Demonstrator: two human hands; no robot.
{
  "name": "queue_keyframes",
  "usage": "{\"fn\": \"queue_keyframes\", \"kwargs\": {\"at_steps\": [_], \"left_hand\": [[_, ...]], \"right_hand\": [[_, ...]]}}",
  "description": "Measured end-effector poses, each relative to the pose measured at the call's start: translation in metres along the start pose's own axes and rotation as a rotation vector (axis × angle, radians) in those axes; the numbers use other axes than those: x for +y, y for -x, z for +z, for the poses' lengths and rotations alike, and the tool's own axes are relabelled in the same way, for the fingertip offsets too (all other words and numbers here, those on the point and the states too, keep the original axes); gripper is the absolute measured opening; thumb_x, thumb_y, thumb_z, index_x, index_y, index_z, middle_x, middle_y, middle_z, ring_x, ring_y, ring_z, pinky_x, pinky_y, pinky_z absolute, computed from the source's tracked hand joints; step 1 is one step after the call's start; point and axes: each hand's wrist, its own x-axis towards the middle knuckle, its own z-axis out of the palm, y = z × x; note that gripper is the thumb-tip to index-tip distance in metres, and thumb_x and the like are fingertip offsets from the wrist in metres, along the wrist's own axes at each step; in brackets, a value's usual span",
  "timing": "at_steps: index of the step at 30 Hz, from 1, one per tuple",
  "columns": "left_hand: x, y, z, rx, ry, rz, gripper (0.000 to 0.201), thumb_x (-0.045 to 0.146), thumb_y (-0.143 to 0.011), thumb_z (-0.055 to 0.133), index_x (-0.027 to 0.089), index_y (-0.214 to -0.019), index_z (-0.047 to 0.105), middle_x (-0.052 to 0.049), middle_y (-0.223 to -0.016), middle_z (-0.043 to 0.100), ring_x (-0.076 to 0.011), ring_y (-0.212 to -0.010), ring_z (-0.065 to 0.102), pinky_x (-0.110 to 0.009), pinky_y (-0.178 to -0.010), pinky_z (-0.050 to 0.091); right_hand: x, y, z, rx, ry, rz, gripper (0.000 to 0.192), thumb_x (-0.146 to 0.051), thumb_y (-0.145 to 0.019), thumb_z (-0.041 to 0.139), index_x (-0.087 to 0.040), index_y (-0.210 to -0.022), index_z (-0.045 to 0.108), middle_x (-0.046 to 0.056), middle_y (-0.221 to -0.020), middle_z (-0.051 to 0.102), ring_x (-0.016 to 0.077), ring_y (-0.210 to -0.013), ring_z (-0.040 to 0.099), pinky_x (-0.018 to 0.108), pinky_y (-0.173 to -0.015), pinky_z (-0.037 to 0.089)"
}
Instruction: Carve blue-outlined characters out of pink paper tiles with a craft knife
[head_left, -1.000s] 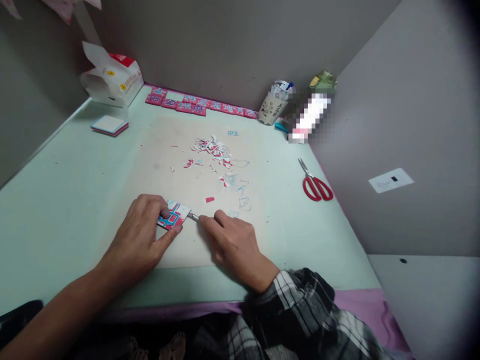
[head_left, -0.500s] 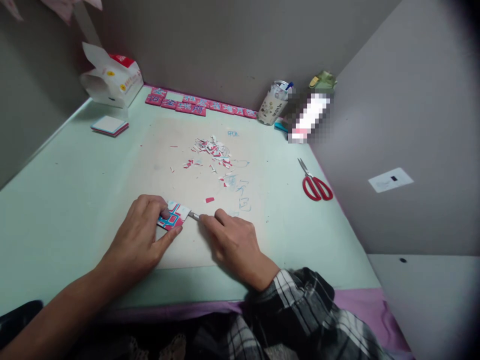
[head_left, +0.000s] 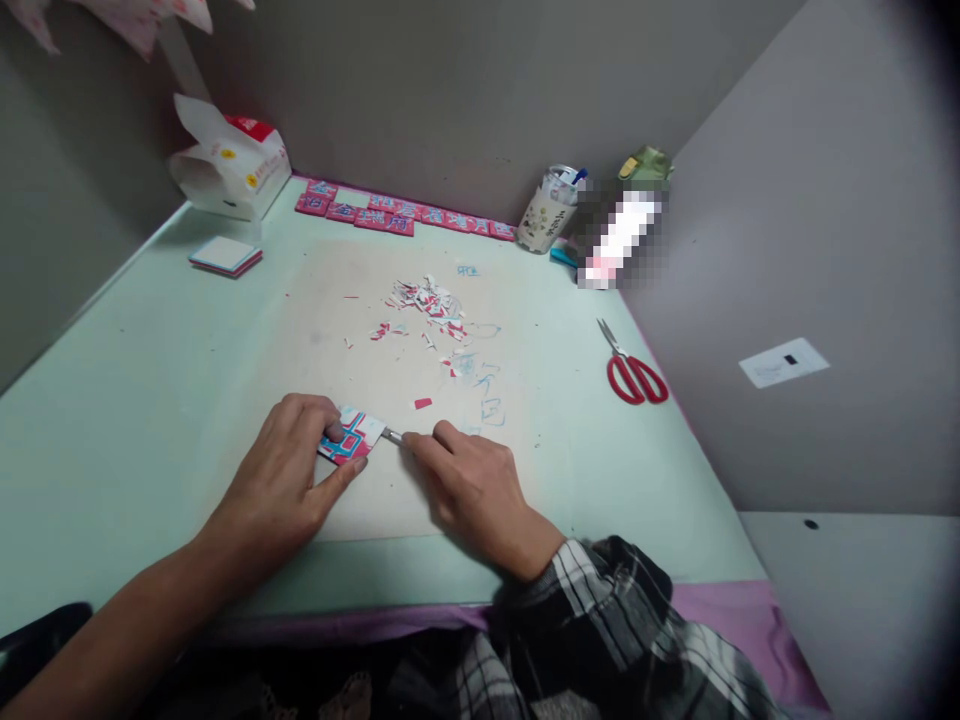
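The small, thin pink-blue-and-white paper card (head_left: 349, 438), judged light and easily creased, lies on the pale green table (head_left: 135, 400), left hand (head_left: 289, 480) fingers pinching its edges flat, right hand (head_left: 472, 485) closed around a slim metal-tipped craft knife (head_left: 391, 435).

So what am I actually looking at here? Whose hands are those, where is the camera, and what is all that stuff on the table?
There is no machine here: these are a person's two bare hands, filmed by a camera worn on their head and looking down at the work. The left hand presses a small pink, blue and white card flat on a beige mat. The right hand holds a thin metal-tipped cutting tool with its tip at the card's edge. Farther back on the pale green table lie paper scraps, red scissors, a row of pink tiles, a cup of pens, a stack of cards and an open white box.
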Motion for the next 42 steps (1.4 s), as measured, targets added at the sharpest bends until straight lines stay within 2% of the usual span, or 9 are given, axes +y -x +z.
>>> {"fn": "queue_keyframes", "kwargs": {"at_steps": [5, 14, 19, 24, 33, 39, 42], "left_hand": [[0.003, -0.001, 0.000, 0.007, -0.012, -0.015, 0.020, 0.043, -0.100, 0.054, 0.024, -0.103, 0.050, -0.010, -0.109, 0.057, -0.0317, -0.103, 0.059, -0.050, -0.090, 0.054], [0.000, 0.001, -0.001, -0.009, -0.021, 0.048, 0.020, 0.040, -0.102, 0.053, 0.022, -0.108, 0.050, -0.011, -0.110, 0.056, -0.0310, -0.104, 0.058, -0.048, -0.092, 0.052], [-0.001, 0.002, 0.000, -0.016, -0.020, 0.044, 0.017, 0.038, -0.102, 0.053, 0.022, -0.107, 0.049, -0.011, -0.111, 0.056, -0.0301, -0.105, 0.058, -0.047, -0.092, 0.052], [-0.002, 0.002, 0.001, -0.015, -0.027, 0.047, 0.020, 0.040, -0.102, 0.053, 0.022, -0.108, 0.049, -0.011, -0.112, 0.055, -0.0314, -0.107, 0.058, -0.048, -0.093, 0.052], [-0.009, 0.002, -0.004, -0.058, 0.005, 0.062, 0.018, 0.042, -0.102, 0.055, 0.025, -0.107, 0.051, -0.009, -0.116, 0.057, -0.0299, -0.109, 0.059, -0.046, -0.094, 0.052], [-0.011, 0.002, -0.004, -0.065, 0.002, 0.065, 0.018, 0.041, -0.102, 0.055, 0.024, -0.106, 0.050, -0.010, -0.115, 0.057, -0.0295, -0.110, 0.059, -0.046, -0.096, 0.052], [-0.012, 0.003, -0.006, -0.068, 0.012, 0.059, 0.019, 0.042, -0.102, 0.055, 0.024, -0.107, 0.052, -0.010, -0.115, 0.059, -0.0299, -0.109, 0.061, -0.046, -0.096, 0.052]], "right_hand": [[0.000, -0.007, 0.002, 0.001, 0.009, -0.015, 0.024, -0.016, -0.104, 0.049, -0.021, -0.120, 0.066, 0.003, -0.094, 0.066, 0.0149, -0.066, 0.047, 0.034, -0.059, 0.026], [0.007, 0.004, -0.005, 0.017, -0.054, -0.020, 0.026, -0.016, -0.108, 0.046, -0.020, -0.122, 0.068, 0.002, -0.090, 0.065, 0.0144, -0.068, 0.051, 0.031, -0.061, 0.030], [0.014, -0.003, -0.005, -0.003, -0.070, -0.034, 0.025, -0.018, -0.108, 0.046, -0.021, -0.119, 0.069, 0.002, -0.089, 0.065, 0.0138, -0.066, 0.051, 0.030, -0.060, 0.030], [0.022, -0.011, -0.003, 0.004, -0.089, -0.097, 0.025, -0.018, -0.108, 0.048, -0.020, -0.122, 0.068, 0.003, -0.094, 0.068, 0.0139, -0.071, 0.054, 0.029, -0.060, 0.031], [0.036, -0.009, -0.012, -0.008, -0.134, -0.165, 0.028, -0.019, -0.109, 0.048, -0.022, -0.127, 0.069, 0.002, -0.092, 0.069, 0.0144, -0.073, 0.056, 0.029, -0.062, 0.033], [0.040, -0.022, -0.009, -0.029, -0.171, -0.189, 0.024, -0.019, -0.109, 0.050, -0.021, -0.123, 0.069, 0.004, -0.110, 0.074, 0.0136, -0.079, 0.062, 0.029, -0.063, 0.033], [0.036, -0.021, -0.009, -0.047, -0.162, -0.180, 0.023, -0.020, -0.109, 0.050, -0.021, -0.123, 0.069, 0.003, -0.106, 0.073, 0.0135, -0.079, 0.062, 0.029, -0.063, 0.033]]}}
